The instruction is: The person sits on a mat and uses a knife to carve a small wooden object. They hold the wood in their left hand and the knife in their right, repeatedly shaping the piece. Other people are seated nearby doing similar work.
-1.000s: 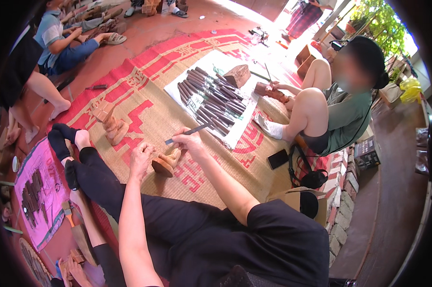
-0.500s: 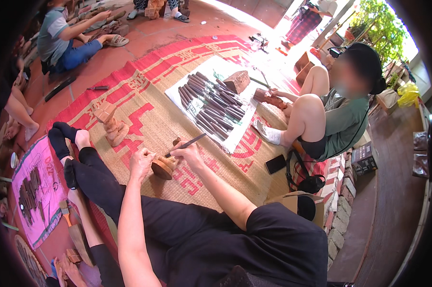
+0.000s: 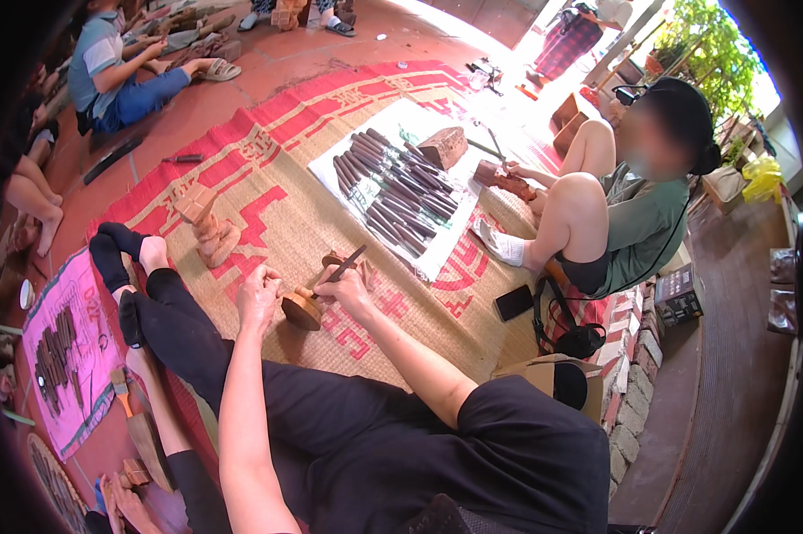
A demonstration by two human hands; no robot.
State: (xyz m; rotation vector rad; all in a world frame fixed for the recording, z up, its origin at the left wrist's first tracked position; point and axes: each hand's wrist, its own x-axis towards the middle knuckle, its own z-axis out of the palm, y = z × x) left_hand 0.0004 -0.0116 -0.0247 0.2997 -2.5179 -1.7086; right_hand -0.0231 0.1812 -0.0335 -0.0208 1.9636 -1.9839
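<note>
1. Across the red tiled floor (image 3: pixel 277 62), a woven straw mat (image 3: pixel 472 338) with red patterns is spreading beneath most of the work.
2. On the mat's right side, a co-worker (image 3: pixel 646 214) in a green top is sitting with knees bent and holding a brown wood carving (image 3: pixel 505 181).
3. Near the mat's middle, a white sheet (image 3: pixel 392 116) is carrying rows of dark-handled hand tools (image 3: pixel 410 191) and, at its far edge, a rough wood block (image 3: pixel 443 146).
4. At the left, a pink printed sheet (image 3: pixel 99 351) is lying on the floor, bearing a cluster of dark tools (image 3: pixel 59 365).
5. Beyond the person's knees, a block-topped wood carving (image 3: pixel 210 233) is standing on the mat.
6. Between the person's hands, which are staying apart from each other, a round-based wood carving (image 3: pixel 302 311) is tilting over the mat, its base facing lower left.
7. The left hand (image 3: pixel 259 298) is curling its fingers just beside that base; whether it is gripping anything, I cannot tell.
8. The right hand (image 3: pixel 346 289) is clamping a slim dark chisel-like tool (image 3: pixel 348 264) over the carving; tool contact is not showing clearly.
9. To the right, a black phone (image 3: pixel 513 303) is lying flat.
</note>
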